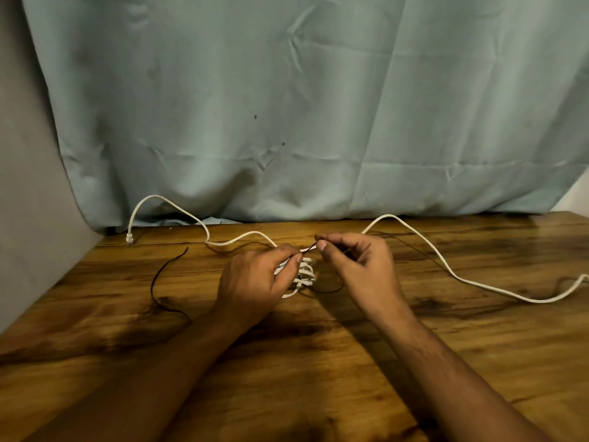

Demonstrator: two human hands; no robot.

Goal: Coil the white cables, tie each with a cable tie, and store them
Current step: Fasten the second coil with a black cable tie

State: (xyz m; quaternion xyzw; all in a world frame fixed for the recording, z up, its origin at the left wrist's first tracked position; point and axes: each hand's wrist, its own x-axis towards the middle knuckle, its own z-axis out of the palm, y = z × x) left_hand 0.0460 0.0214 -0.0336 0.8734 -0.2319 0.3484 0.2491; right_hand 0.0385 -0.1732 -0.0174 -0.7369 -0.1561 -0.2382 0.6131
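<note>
A small coil of white cable (305,275) lies at the middle of the wooden table (318,362). My left hand (255,282) grips the coil from the left, partly hiding it. My right hand (357,266) pinches a thin black cable tie (308,249) just above the coil; the tie runs between both hands' fingertips and loops darkly on the table under the coil. A second white cable (446,266) lies loose and uncoiled, running from a plug (129,239) at the back left, behind my hands, to the right edge.
Another thin black tie (159,282) lies curved on the table to the left. A pale blue-grey cloth (287,106) hangs behind the table's back edge. A grey surface (32,218) borders the table's left side.
</note>
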